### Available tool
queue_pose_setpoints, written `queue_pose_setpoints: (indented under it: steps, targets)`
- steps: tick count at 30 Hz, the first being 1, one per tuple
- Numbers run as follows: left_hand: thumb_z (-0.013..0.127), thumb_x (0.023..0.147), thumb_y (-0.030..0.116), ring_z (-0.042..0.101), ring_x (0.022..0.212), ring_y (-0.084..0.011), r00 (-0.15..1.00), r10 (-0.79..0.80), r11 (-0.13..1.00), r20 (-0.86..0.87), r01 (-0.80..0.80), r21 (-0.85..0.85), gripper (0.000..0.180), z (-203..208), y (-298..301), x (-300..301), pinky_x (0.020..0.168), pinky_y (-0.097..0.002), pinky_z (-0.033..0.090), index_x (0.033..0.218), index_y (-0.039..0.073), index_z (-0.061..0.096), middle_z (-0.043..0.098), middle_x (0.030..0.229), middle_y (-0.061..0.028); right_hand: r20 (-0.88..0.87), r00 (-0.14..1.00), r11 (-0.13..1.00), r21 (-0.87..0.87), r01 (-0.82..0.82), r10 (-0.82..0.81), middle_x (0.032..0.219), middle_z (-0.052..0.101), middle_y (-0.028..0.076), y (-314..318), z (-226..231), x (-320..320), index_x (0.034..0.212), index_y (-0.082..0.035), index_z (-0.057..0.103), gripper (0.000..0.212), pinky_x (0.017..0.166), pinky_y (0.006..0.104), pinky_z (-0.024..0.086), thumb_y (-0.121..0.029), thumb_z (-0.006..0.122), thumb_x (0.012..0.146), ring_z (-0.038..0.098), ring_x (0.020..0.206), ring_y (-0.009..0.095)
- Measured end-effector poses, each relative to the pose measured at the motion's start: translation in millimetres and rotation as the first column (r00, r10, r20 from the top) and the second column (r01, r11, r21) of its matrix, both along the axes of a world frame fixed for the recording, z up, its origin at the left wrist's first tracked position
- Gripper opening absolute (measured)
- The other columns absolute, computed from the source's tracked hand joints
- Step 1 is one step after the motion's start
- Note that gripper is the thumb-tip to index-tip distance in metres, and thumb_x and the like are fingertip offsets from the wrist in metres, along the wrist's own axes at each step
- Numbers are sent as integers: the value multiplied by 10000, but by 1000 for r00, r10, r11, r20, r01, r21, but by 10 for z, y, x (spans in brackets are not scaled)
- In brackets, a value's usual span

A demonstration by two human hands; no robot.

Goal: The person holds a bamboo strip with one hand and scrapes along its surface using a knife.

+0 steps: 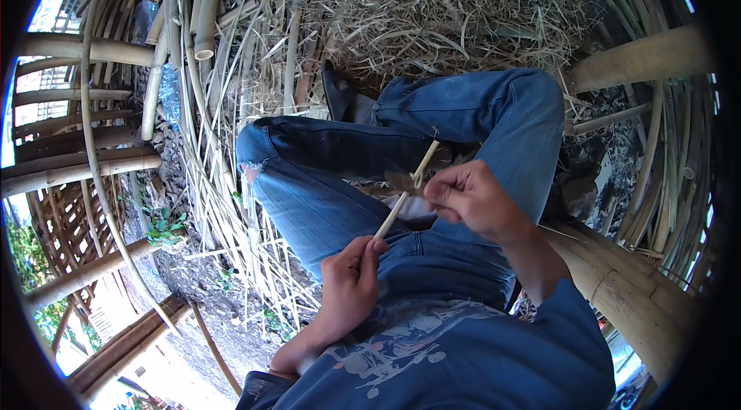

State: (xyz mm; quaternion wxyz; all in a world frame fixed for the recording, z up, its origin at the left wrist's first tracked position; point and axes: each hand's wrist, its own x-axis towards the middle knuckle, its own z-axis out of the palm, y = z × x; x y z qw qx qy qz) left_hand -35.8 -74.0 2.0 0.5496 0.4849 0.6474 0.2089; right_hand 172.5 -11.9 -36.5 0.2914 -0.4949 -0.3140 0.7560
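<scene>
My left hand (349, 275) is closed round the lower end of a thin pale bamboo stick (396, 212), which slants up and away to the right above my lap. In my closed right hand (472, 200) is a small knife; its handle is hidden by my fingers. Its dark, motion-blurred blade (400, 181) lies across the upper half of the stick and seems to touch it. A small light sliver shows at the stick beside the blade.
My bent legs in blue jeans (309, 202) lie under both hands. Straw-like shavings (432, 20) heap up beyond my feet. Long split strips (220, 171) cover the ground at left. Thick bamboo poles (633, 310) stand close at right, and more bamboo rails (85, 171) line the left.
</scene>
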Motion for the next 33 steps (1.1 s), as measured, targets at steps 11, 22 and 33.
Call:
queue_pose_setpoints:
  steps: [11,22,33]
  targets:
    - [588,912,41,425,490,-84,992,70,977,-101,-48,208,103,-134,-15,2,443,-274,336,942,-31,657,530,599,-89,-61,996,997,-24,-72,71,596,551,4,-65,118,-157,801,32,647,212,432,188,330,-119,575,932,454,493,31]
    - [621,877,20,435,459,-161,968,-14,933,-252,103,343,98,-70,-26,-8,444,-299,342,968,-6,650,472,594,-98,-148,985,976,-185,-114,87,638,577,2,-37,10,-153,791,30,655,254,434,191,341,-164,587,940,453,502,28]
    - [621,877,14,461,469,-165,982,-21,928,-188,89,363,97,-29,-20,34,451,-297,363,965,-22,645,505,612,-111,-172,979,973,-182,-138,107,677,599,58,-81,36,-191,845,62,650,194,455,203,340,-112,601,918,431,494,56]
